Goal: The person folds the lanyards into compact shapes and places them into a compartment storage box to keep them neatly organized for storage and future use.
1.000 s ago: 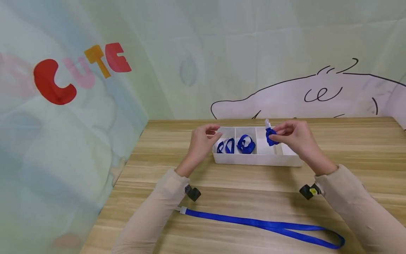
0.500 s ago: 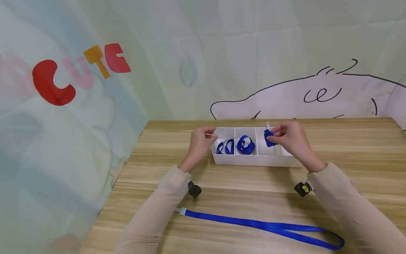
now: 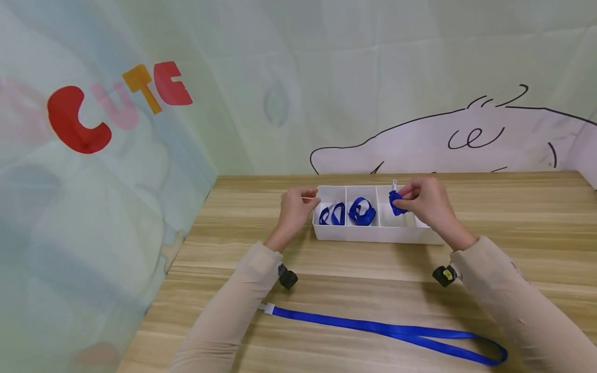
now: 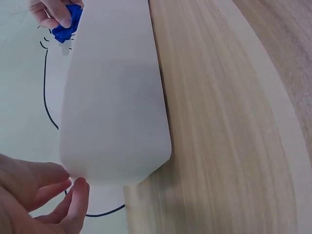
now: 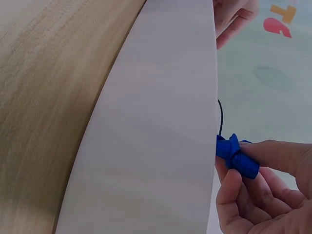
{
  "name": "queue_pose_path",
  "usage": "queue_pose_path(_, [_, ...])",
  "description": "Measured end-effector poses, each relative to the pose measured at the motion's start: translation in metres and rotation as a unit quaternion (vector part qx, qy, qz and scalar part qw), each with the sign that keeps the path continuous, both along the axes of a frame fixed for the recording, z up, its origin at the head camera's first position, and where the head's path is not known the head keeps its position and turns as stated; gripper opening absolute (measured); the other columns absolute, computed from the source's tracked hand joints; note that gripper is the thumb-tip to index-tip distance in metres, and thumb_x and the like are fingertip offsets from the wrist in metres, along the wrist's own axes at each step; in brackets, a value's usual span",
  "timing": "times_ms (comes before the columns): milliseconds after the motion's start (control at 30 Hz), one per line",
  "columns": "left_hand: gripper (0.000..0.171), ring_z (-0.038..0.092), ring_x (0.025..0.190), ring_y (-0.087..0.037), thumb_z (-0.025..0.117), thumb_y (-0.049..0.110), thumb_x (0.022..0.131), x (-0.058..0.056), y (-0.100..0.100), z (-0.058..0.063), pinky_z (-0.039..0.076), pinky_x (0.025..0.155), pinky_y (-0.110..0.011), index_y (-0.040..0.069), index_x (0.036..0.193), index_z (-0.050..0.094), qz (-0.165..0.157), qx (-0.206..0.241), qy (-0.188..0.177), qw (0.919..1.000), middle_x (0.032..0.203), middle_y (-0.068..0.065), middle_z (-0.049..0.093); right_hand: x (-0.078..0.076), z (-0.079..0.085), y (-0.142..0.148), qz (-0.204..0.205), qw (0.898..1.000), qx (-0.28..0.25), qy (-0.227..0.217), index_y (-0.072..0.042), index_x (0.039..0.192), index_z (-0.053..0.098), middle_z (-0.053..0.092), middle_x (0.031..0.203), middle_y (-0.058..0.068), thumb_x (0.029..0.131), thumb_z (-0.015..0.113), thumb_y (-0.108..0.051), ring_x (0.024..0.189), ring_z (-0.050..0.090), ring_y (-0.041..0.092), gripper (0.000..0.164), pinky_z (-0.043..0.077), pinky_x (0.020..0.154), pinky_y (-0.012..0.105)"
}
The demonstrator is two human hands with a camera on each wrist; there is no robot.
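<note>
A white divided box (image 3: 354, 234) sits near the back of the table. My left hand (image 3: 295, 210) is at its left end, thumb and finger pinching the rim; in the left wrist view that hand (image 4: 46, 195) is at the box corner. A rolled-up blue lanyard (image 3: 397, 202) with a pale clip pointing up is pinched between the thumb and fingers of my right hand (image 3: 426, 202), above the box's third compartment. Coiled blue lanyards (image 3: 332, 213) lie in the leftmost compartment, and another coiled lanyard (image 3: 361, 211) lies in the second. My right hand hides part of the box's right end.
A blue lanyard (image 3: 345, 323) lies stretched out on the wooden table (image 3: 364, 274) in front of the box, its white clip end partly behind my left sleeve. A printed curtain (image 3: 289, 77) hangs behind the table and along its left side.
The right hand has moved slightly left and down with the rolled lanyard. The left hand's thumb and finger have come together on the box's rim.
</note>
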State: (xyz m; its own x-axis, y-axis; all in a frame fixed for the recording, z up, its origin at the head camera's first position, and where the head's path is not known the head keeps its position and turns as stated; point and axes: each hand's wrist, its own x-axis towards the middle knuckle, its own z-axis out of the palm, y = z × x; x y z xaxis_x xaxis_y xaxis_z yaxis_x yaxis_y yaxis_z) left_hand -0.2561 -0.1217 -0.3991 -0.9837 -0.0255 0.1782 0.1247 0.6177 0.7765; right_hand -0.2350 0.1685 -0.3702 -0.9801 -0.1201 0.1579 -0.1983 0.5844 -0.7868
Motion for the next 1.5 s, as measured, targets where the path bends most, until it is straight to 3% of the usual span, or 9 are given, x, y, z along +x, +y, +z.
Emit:
queue_pose_path(567, [0.021, 0.069, 0.093, -0.023, 0.071, 0.006, 0.092, 0.002, 0.000, 0.001, 0.058, 0.076, -0.027, 0.000, 0.113, 0.073, 0.002, 0.011, -0.030, 0.9995, 0.103, -0.013, 0.072, -0.007, -0.010, -0.005, 0.013, 0.999, 0.036, 0.013, 0.010, 0.085, 0.066, 0.068, 0.080, 0.021, 0.080, 0.078, 0.006, 0.071, 0.065, 0.027, 0.013, 0.051, 0.054, 0.019])
queue_pose_path(900, [0.022, 0.069, 0.092, -0.023, 0.072, 0.005, 0.092, 0.001, -0.001, 0.000, 0.058, 0.074, -0.027, -0.001, 0.112, 0.073, -0.001, 0.009, -0.026, 0.9996, 0.101, -0.013, 0.072, -0.011, -0.009, -0.020, 0.031, 0.995, 0.093, 0.007, 0.012, 0.086, 0.065, 0.067, 0.082, 0.024, 0.080, 0.075, 0.011, 0.075, 0.066, 0.033, 0.012, 0.058, 0.062, 0.037])
queue_pose_path(1333, [0.022, 0.069, 0.092, -0.023, 0.072, 0.005, 0.092, 0.000, 0.001, 0.002, 0.058, 0.074, -0.026, -0.001, 0.113, 0.073, -0.001, 0.002, -0.034, 0.9994, 0.103, -0.012, 0.072, -0.017, -0.018, -0.029, 0.048, 0.986, 0.159, 0.004, 0.012, 0.081, 0.068, 0.067, 0.075, 0.019, 0.075, 0.072, 0.013, 0.070, 0.063, 0.031, 0.007, 0.056, 0.063, 0.044])
queue_pose_path(1500, [0.022, 0.069, 0.092, -0.023, 0.071, 0.005, 0.092, 0.000, 0.000, 0.002, 0.058, 0.075, -0.027, -0.001, 0.113, 0.073, 0.000, 0.002, -0.033, 0.9994, 0.103, -0.012, 0.072, -0.017, -0.019, -0.032, 0.057, 0.981, 0.184, -0.007, 0.010, 0.079, 0.067, 0.065, 0.073, 0.015, 0.076, 0.068, 0.013, 0.065, 0.059, 0.026, 0.005, 0.053, 0.060, 0.039])
